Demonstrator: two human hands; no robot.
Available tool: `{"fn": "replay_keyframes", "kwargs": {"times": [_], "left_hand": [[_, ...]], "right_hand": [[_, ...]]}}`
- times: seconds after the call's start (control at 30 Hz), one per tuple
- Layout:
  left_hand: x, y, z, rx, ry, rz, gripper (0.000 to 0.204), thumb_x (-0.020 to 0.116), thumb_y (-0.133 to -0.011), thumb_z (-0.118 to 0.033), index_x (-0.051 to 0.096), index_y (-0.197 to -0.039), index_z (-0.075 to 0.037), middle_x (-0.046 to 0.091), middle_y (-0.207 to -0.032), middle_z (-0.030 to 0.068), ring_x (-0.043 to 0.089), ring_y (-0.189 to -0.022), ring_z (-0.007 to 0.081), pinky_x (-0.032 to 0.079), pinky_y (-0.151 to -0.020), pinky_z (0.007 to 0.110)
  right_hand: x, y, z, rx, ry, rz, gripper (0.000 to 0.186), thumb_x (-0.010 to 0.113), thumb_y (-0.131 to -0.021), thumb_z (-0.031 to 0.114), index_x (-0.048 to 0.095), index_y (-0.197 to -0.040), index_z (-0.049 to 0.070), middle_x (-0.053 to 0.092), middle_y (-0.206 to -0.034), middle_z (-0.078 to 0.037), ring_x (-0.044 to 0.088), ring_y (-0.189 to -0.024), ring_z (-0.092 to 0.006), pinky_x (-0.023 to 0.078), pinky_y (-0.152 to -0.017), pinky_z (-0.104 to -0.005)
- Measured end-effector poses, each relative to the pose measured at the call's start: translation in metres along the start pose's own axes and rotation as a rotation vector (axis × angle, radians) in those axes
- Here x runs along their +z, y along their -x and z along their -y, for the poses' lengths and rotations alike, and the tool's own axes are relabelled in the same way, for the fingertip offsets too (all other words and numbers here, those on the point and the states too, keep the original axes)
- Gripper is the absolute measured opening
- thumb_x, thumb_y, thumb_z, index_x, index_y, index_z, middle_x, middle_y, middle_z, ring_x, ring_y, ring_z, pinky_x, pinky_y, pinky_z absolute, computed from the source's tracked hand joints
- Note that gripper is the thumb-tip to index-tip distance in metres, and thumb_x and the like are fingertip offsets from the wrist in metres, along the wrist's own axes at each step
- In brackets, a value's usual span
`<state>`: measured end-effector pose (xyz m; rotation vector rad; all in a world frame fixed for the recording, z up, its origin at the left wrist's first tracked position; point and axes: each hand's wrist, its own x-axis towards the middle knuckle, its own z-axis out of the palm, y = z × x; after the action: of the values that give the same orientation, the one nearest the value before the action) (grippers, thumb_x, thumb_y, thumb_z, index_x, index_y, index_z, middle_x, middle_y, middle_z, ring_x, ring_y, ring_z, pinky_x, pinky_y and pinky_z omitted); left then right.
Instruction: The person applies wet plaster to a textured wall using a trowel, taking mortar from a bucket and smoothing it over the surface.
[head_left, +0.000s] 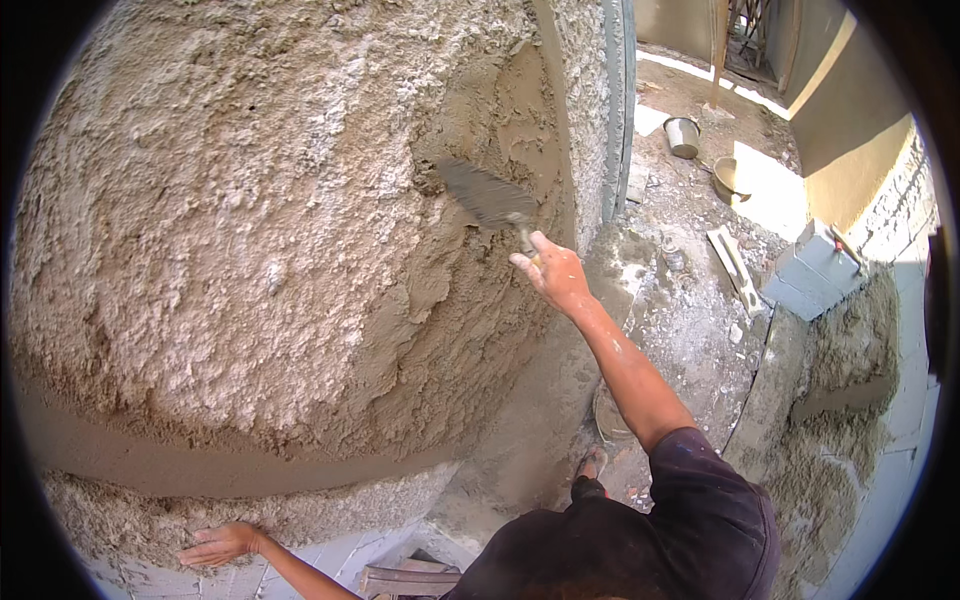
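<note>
My right hand (555, 272) is wrapped round the handle of a trowel (487, 195), its wide blade smeared with grey mortar. The blade lies against the rough wall (230, 200), at the edge of a patch of wet mortar (440, 310) that runs down the wall's right side. At lower left, my left hand (222, 544) rests with fingers stretched out on the rough lower part of the wall, below a smooth mortar band (180, 460). Nothing is in that hand.
A grey bucket (683, 138) and a round basin (731, 178) stand on the rubble-strewn ground at upper right. Nearer are a long white tool (735, 268) and a pale block ledge (812, 270). A vertical metal edge (617, 110) borders the wall. Boards (410, 580) lie low down.
</note>
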<state>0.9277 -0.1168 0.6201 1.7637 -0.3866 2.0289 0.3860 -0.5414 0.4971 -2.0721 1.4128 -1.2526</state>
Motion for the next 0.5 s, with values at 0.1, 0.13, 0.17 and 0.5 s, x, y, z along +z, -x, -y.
{"fn": "replay_keyframes", "kwargs": {"times": [0.1,0.13,0.17,0.5], "left_hand": [[-0.002,-0.004,-0.010,0.105,-0.025,0.005,0.059,0.037,-0.107,-0.031,0.028,-0.149,0.008,0.028,-0.155,0.0287,0.028,-0.143,0.0417,0.024,-0.117,0.049],[-0.003,-0.004,-0.014,0.038,0.013,0.030,0.059,0.037,-0.107,-0.031,0.028,-0.149,0.009,0.028,-0.155,0.0292,0.028,-0.143,0.0422,0.024,-0.118,0.049],[-0.003,-0.005,-0.014,-0.028,0.048,0.050,0.059,0.036,-0.107,-0.030,0.027,-0.149,0.010,0.028,-0.154,0.0296,0.028,-0.143,0.0427,0.023,-0.118,0.048],[-0.002,-0.002,-0.002,0.032,-0.023,0.067,0.055,0.036,-0.107,-0.026,0.028,-0.148,0.010,0.031,-0.152,0.0309,0.030,-0.141,0.0440,0.024,-0.117,0.050]], "right_hand": [[0.010,-0.073,-0.031,-0.185,0.096,-0.052,0.045,0.061,-0.093,0.049,0.054,-0.103,0.006,0.065,-0.080,-0.018,0.065,-0.077,-0.0412,0.051,-0.067,-0.0480],[0.005,-0.100,-0.046,-0.197,0.145,-0.080,0.043,0.061,-0.093,0.048,0.054,-0.102,0.007,0.065,-0.078,-0.018,0.064,-0.077,-0.0414,0.050,-0.066,-0.0479],[-0.002,-0.122,-0.061,-0.212,0.189,-0.110,0.042,0.060,-0.094,0.048,0.054,-0.101,0.007,0.064,-0.077,-0.018,0.064,-0.077,-0.0416,0.050,-0.065,-0.0478],[-0.033,-0.176,-0.084,0.418,-0.799,0.214,0.043,0.044,-0.103,0.041,0.051,-0.078,0.008,0.046,-0.055,-0.002,0.044,-0.043,-0.0131,0.042,-0.040,-0.0319]]}}
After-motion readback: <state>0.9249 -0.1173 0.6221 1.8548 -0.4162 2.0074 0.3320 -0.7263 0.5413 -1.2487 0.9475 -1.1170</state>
